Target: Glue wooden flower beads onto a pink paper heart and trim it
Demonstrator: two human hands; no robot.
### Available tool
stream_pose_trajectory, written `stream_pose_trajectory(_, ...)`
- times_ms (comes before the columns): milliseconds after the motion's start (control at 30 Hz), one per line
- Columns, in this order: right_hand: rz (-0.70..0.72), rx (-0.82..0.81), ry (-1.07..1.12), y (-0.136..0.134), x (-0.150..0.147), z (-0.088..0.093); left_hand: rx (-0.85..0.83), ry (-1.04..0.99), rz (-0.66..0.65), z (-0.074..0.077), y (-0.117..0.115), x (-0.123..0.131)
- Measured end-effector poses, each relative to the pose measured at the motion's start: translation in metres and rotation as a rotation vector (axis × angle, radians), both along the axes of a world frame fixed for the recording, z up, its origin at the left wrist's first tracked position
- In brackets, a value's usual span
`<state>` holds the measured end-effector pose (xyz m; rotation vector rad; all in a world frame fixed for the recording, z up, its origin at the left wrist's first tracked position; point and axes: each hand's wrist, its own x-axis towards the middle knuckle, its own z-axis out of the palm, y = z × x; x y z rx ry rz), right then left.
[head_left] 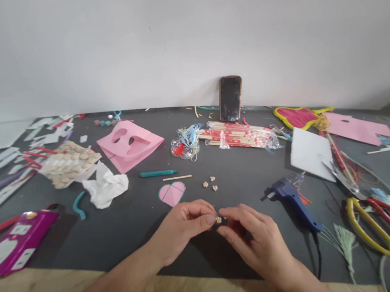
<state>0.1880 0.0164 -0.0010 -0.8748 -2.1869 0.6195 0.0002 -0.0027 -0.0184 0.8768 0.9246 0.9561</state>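
My left hand and my right hand meet low in the middle of the dark mat. Their fingertips pinch one tiny beige flower-shaped bead between them. Three similar beads lie loose on the mat just beyond my hands. A small pink paper heart with a green edge lies just left of my left hand. A thin wooden stick and a teal pen rest a little farther back.
A blue glue gun lies right of my hands, yellow- and red-handled scissors beyond it. A phone leans on the wall behind wrapped sticks. Folded pink card, crumpled tissue, a bead pack and a purple power strip lie left.
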Motion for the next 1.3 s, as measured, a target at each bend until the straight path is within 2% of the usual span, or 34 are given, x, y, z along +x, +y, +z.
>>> stream_pose_trajectory(633,0.047,-0.007,0.015,0.0001,-0.0006,-0.0056,0.083,0.165,-0.016,0.0064,0.0009,0.0006)
stream_pose_trajectory(1067,0.023,-0.005,-0.002,0.0004,0.0019,-0.0036,0.051,0.127,-0.01,0.0049,0.0007,-0.0002)
stream_pose_trajectory(1300,0.034,-0.002,0.055,0.0003,0.0002,-0.0025,0.086,0.16,-0.015,0.0064,0.0012,0.0002)
